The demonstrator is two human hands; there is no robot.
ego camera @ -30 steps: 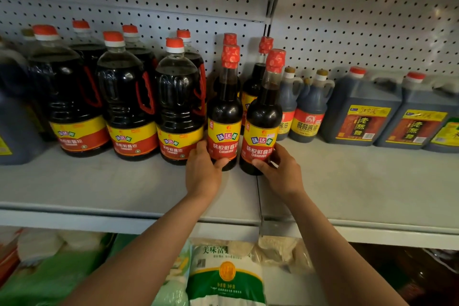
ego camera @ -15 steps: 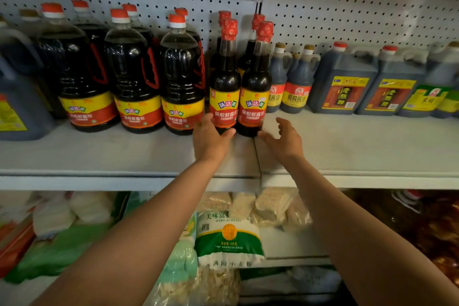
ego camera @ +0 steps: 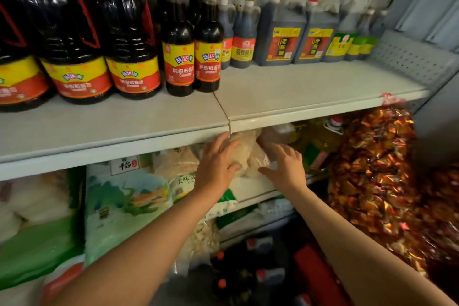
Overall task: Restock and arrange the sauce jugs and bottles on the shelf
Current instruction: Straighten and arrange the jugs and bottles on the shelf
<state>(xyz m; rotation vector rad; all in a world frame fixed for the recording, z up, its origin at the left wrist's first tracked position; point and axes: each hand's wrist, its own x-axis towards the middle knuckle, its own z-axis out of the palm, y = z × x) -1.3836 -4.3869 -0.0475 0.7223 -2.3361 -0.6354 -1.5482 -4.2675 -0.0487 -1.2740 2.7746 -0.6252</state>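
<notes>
Though smooth-sided, glossy dark bottles [ego camera: 178,57]

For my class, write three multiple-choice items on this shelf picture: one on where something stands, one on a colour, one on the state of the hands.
1. Where do the two slim bottles at the front stand?
A. on the lower shelf
B. on the upper shelf, near the seam between its boards
C. in the left hand

2. What colour are the slim bottles' caps?
A. red
B. green
C. blue

3. How are the left hand and right hand?
A. both gripping bottles
B. one holding a jug
C. both open, holding nothing

Answers:
1 B: both stand beside the seam, right of the big jugs.
2 A: red caps top both necks.
3 C: fingers are spread below the shelf edge.
</notes>
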